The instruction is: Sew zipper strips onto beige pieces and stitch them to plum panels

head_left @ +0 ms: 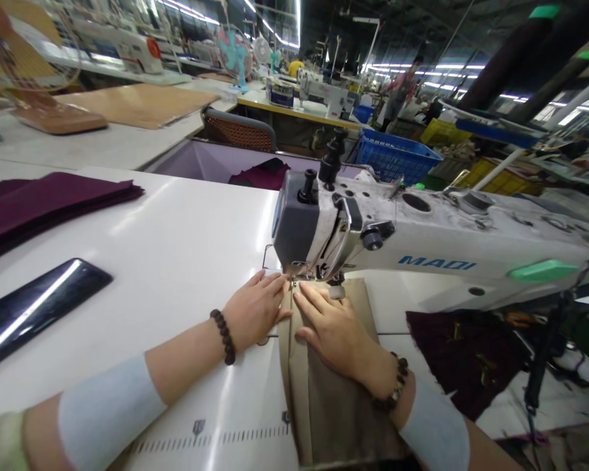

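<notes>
A piece of khaki fabric [334,405] lies on the white table with its far end under the head of a sewing machine [422,235]. My left hand [258,307] rests at the fabric's left edge, close to the needle area, fingers stretched forward. Flat on top of the cloth is my right hand [336,330], its fingers spread and pointing toward the presser foot. Both palms face down, and neither hand grips anything. The needle itself is hard to make out behind the machine head and fingertips.
A stack of maroon fabric [53,203] and a dark phone [44,307] lie on the left. Dark maroon cloth [466,353] sits at right. Behind stand a blue crate [397,157], a chair [240,131] and a fan [44,65]. A person [400,91] stands far back.
</notes>
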Available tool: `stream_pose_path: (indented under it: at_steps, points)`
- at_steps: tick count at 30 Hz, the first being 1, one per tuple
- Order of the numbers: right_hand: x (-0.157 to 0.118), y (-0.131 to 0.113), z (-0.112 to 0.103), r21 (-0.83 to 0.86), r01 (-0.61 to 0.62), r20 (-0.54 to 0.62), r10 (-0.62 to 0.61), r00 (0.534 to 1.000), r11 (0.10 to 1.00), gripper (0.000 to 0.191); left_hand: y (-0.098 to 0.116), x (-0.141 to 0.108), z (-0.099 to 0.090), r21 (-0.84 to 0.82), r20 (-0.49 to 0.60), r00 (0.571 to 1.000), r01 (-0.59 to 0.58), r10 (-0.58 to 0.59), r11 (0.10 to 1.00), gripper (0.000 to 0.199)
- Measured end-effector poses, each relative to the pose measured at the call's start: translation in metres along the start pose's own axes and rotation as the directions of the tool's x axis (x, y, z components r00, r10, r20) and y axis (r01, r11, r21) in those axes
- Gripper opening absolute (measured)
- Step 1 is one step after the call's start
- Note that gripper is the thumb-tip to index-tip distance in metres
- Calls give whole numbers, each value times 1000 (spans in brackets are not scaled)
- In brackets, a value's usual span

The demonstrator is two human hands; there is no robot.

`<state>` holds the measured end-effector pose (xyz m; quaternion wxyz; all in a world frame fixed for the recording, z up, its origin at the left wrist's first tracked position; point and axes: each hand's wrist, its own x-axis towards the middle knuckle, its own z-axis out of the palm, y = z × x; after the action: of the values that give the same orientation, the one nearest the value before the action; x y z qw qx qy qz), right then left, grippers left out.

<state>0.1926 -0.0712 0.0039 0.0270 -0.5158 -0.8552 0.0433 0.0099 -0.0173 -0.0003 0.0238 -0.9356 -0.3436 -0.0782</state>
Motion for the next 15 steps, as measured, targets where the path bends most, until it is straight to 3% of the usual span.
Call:
stream_pose_path:
  at_steps: [3,6,10,15]
  points:
    - [0,3,1,10,9,-19,-9,1000,1000,52,9,-12,-11,-71,-11,1000,-21,20,997,29]
    - [-3,4,1,19,27,-34,-27,999,999,49,35,-41,-25,-226,-90,992,-109,91,968,23]
    - [-5,5,0,14,56,-16,-56,998,998,43,71,-73,-38,-355,-189,960,-261,204,898,34]
    - [-1,5,-2,27,73,13,-74,997,997,40,81,-84,-39,-442,-176,963,-262,203,858,42]
